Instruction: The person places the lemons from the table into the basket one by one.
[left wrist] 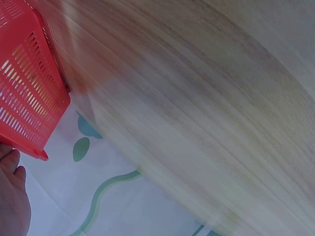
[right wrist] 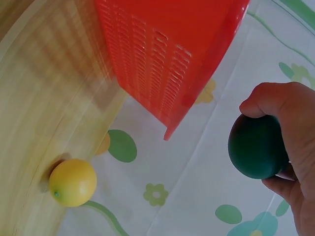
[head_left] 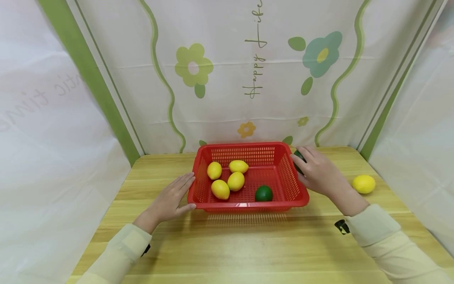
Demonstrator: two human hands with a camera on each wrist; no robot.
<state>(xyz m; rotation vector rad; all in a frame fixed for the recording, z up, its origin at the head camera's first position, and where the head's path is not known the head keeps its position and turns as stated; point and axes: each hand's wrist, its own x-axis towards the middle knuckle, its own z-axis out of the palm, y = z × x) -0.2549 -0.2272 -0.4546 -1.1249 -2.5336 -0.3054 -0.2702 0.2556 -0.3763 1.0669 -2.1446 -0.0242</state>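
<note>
A red plastic basket [head_left: 248,206] with slotted walls stands on the wooden table. Inside it, several yellow lemons [head_left: 220,189] lie toward the left and a dark green avocado [head_left: 264,193] lies near the front right. My left hand [head_left: 172,198] rests against the basket's left rim, fingers fairly straight and thumb at the front corner. Just outside the right rim, my right hand [head_left: 317,167] grips another smooth, dark green avocado [right wrist: 258,146] between thumb and fingers. In the head view the hand covers most of that avocado.
One more lemon [head_left: 363,184] lies on the table [head_left: 248,248] to the right, near my right wrist. White curtain [head_left: 227,79] with printed flowers hangs behind the table's back edge and along both sides.
</note>
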